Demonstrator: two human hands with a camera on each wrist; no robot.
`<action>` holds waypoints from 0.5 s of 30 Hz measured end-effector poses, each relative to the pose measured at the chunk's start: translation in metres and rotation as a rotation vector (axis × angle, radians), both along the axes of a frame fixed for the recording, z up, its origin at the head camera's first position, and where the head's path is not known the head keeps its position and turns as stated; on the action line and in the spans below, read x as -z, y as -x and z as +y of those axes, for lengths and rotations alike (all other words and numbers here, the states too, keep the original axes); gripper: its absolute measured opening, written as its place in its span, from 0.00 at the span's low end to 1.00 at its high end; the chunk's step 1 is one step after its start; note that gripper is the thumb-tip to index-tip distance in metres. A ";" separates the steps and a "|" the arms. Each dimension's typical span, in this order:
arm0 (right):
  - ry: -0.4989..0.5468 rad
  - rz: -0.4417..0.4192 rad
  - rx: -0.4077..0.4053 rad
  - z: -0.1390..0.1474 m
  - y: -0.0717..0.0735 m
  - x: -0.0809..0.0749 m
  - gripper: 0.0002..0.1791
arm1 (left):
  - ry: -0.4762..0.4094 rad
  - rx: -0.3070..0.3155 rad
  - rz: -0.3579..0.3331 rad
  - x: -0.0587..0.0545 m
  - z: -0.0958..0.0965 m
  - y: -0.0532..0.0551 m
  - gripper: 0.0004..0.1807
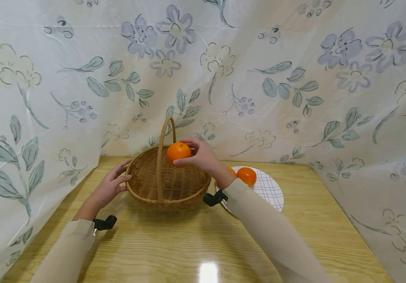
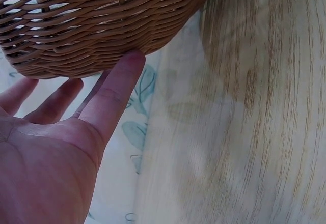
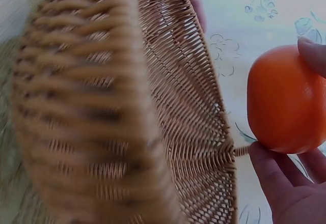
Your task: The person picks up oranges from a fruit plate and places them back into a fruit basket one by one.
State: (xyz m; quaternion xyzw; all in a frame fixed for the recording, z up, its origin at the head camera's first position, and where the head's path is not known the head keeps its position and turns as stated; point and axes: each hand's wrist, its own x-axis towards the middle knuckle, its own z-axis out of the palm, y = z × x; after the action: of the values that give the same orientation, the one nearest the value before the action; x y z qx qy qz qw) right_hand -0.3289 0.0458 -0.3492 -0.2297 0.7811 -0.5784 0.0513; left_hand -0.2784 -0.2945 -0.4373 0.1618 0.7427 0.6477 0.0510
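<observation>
A brown wicker basket (image 1: 160, 202) with a tall arched handle (image 1: 159, 169) stands on the table. My left hand (image 1: 108, 188) touches its left side with thumb and fingers spread; the thumb (image 2: 114, 94) lies against the woven wall in the left wrist view, and the other fingertips are partly hidden. My right hand (image 1: 203, 157) pinches a smooth orange (image 1: 178, 152) between thumb and fingers. The fruit is above the basket's opening, just right of the handle in the head view. In the right wrist view the orange (image 3: 285, 102) appears beyond the basket's rim (image 3: 216, 89).
A white plate with blue lines (image 1: 268, 190) lies right of the basket, partly behind my right forearm. On it are an orange (image 1: 246, 176) and another (image 1: 231, 171), half hidden by the wrist. Flowered cloth (image 1: 224, 78) surrounds the wooden table (image 1: 160, 243).
</observation>
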 end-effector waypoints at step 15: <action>-0.068 -0.023 -0.043 -0.046 0.021 -0.001 0.38 | -0.009 -0.001 0.002 0.002 0.000 0.000 0.35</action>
State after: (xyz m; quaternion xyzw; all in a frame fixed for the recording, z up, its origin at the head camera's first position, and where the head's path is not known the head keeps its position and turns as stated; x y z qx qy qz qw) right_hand -0.3502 -0.0002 -0.3487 -0.2379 0.7946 -0.5527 0.0806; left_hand -0.2789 -0.2949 -0.4394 0.1623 0.7400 0.6509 0.0489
